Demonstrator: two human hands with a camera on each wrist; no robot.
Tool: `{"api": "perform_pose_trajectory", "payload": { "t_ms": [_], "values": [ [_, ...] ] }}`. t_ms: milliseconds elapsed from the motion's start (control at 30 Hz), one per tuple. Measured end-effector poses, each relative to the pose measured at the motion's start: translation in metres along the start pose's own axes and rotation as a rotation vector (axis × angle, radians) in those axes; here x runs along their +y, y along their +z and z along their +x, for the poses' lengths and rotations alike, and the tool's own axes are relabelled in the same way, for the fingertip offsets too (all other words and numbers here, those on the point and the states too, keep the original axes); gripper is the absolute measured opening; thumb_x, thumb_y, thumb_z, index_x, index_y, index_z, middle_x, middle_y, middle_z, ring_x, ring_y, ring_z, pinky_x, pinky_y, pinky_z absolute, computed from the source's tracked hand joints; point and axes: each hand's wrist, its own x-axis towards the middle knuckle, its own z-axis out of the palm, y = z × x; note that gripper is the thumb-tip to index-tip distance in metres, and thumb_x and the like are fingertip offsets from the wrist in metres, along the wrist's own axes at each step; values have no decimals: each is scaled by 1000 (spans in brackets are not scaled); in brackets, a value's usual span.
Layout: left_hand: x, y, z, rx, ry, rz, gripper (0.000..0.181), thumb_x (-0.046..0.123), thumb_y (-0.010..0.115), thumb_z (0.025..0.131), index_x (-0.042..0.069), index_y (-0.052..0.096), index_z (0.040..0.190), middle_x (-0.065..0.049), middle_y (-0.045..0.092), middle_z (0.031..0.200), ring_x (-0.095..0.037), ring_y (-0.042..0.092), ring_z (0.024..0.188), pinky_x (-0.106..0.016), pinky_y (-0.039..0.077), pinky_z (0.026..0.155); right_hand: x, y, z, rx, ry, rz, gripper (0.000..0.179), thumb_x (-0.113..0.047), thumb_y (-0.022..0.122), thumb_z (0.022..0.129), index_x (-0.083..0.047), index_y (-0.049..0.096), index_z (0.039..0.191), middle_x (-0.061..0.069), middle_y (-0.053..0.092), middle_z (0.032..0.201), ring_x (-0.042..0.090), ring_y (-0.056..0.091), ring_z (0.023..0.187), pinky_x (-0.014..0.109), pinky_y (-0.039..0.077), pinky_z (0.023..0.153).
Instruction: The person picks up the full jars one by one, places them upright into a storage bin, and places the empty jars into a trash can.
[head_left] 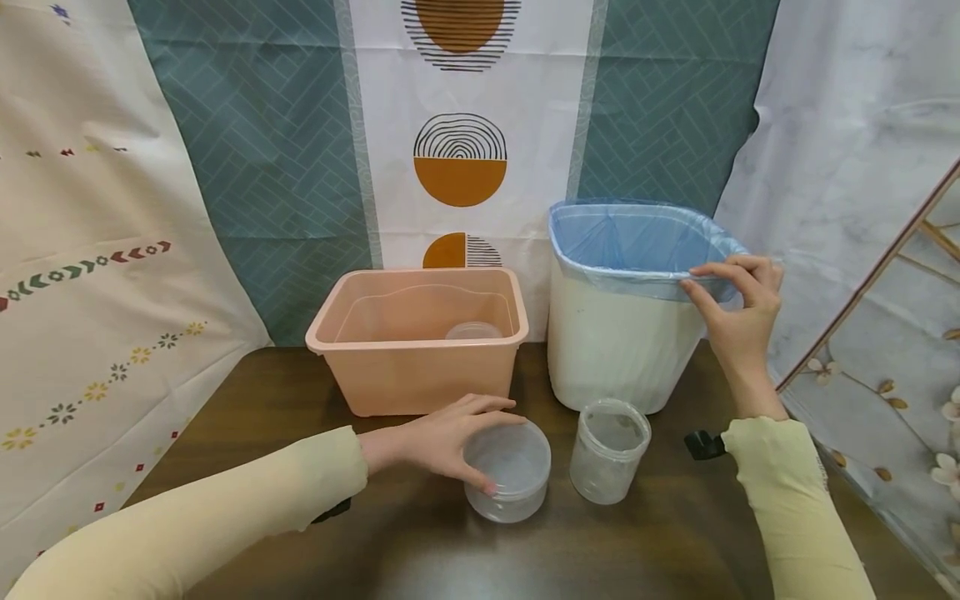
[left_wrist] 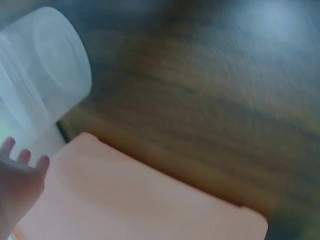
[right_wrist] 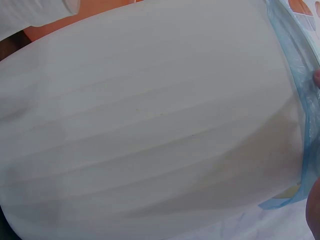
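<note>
My left hand [head_left: 442, 437] holds a round clear plastic tub with a lid [head_left: 510, 467], thumb on the near side and index finger along the far edge. In the blurred left wrist view, the tub [left_wrist: 55, 65] shows at upper left, with several fingertips [left_wrist: 42, 162] of that hand below it. My right hand [head_left: 746, 312] pinches the edge of a blue bin bag [head_left: 637, 233] between thumb and index finger, at the right front rim of a white bin [head_left: 622, 342]. In the right wrist view, the bin's ribbed wall [right_wrist: 150, 125] fills most of the picture.
A peach-coloured basin [head_left: 420, 375] stands behind the left hand, holding another clear round piece [head_left: 474, 331]. A taller clear jar [head_left: 609, 454] stands right of the tub on the dark wooden table [head_left: 360, 550]. Patterned cloths hang behind and at both sides.
</note>
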Motion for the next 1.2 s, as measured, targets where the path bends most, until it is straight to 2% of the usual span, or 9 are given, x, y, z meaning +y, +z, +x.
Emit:
{"api": "perform_pose_trajectory", "payload": {
  "t_ms": [167, 333, 433, 600, 733, 967, 1200],
  "values": [
    [-4, -4, 6, -100, 64, -2, 104, 54, 84, 70, 29, 30, 155, -3, 24, 163, -26, 26, 147, -49, 32, 115, -11, 1, 1, -2, -4, 5, 19, 0, 81, 78, 11, 72, 90, -26, 49, 92, -4, 40, 99, 26, 22, 102],
    [2, -11, 16, -246, 69, -12, 111, 51, 86, 69, 30, 23, 158, -2, 15, 166, -27, 19, 150, -49, 27, 117, -14, 1, 1, -1, 4, 11, 19, 1, 80, 78, 12, 71, 90, -26, 49, 92, -3, 39, 100, 24, 23, 99],
    [6, -12, 24, -297, 66, 14, 112, 50, 86, 68, 31, 22, 158, -1, 14, 166, -25, 18, 149, -46, 27, 117, -8, 1, 1, 6, 1, 6, 19, 1, 80, 77, 12, 72, 90, -26, 49, 93, -3, 39, 100, 25, 23, 99],
    [10, -10, 34, -286, 76, 83, 115, 50, 90, 64, 30, 26, 157, -3, 25, 159, -21, 27, 140, -35, 32, 112, 5, 1, 3, 12, -6, 4, 19, -1, 82, 77, 10, 73, 90, -26, 49, 93, -2, 39, 101, 25, 23, 99],
    [10, -7, 39, -260, 67, 128, 114, 53, 90, 61, 34, 29, 155, -2, 32, 150, -18, 30, 133, -28, 37, 106, 0, 2, 3, 16, -7, 8, 19, 0, 81, 77, 10, 73, 90, -26, 49, 93, -2, 39, 101, 26, 23, 99],
    [8, -5, 42, -260, 69, 163, 111, 58, 89, 59, 36, 31, 151, 0, 34, 144, -16, 32, 128, -27, 38, 101, -21, 5, 1, 9, 2, 14, 17, 4, 79, 77, 13, 71, 90, -25, 48, 92, -1, 38, 101, 26, 23, 99],
    [9, -6, 43, -287, 66, 147, 111, 56, 90, 60, 33, 31, 152, 0, 33, 144, -17, 30, 129, -27, 38, 102, -25, 4, -1, 17, 20, 7, 16, 7, 78, 77, 13, 71, 90, -26, 48, 93, -1, 38, 102, 26, 23, 99]
  ]
}}
